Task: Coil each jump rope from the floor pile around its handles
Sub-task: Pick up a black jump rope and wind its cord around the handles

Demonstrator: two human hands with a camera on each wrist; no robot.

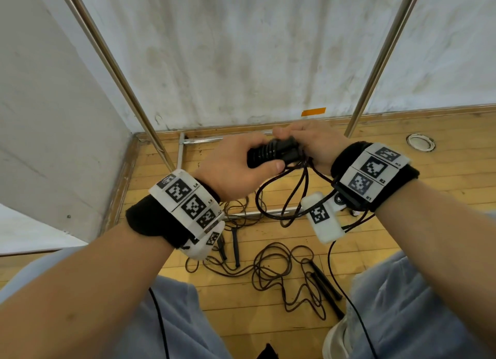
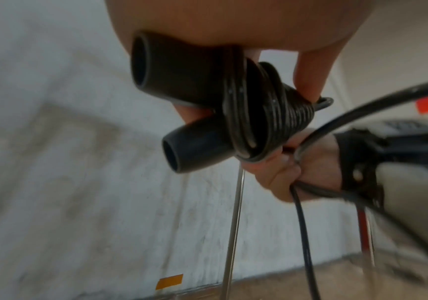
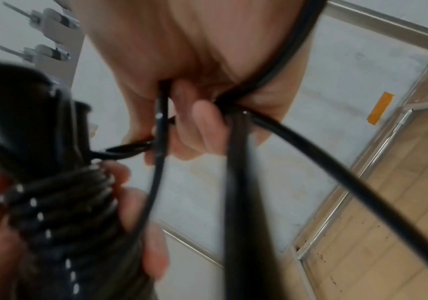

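Observation:
My left hand point(image 1: 241, 165) grips two black jump rope handles point(image 1: 271, 153) held side by side, with black rope wound round them in tight turns point(image 2: 272, 119). The handles' open ends point(image 2: 172, 154) stick out past the coil. My right hand point(image 1: 314, 144) is curled round loose strands of the same rope point(image 3: 236, 162) right beside the coil. Slack rope loops point(image 1: 292, 197) hang below both hands. On the floor lies a pile of other brown-black ropes point(image 1: 279, 275) with thin black handles point(image 1: 324, 283).
Two slanted metal poles point(image 1: 120, 71) point(image 1: 381, 61) of a rack rise against the white wall. The rack's base bars point(image 1: 204, 140) lie on the wooden floor. My knees in blue trousers point(image 1: 171, 318) flank the pile. A round floor fitting point(image 1: 420, 142) sits at right.

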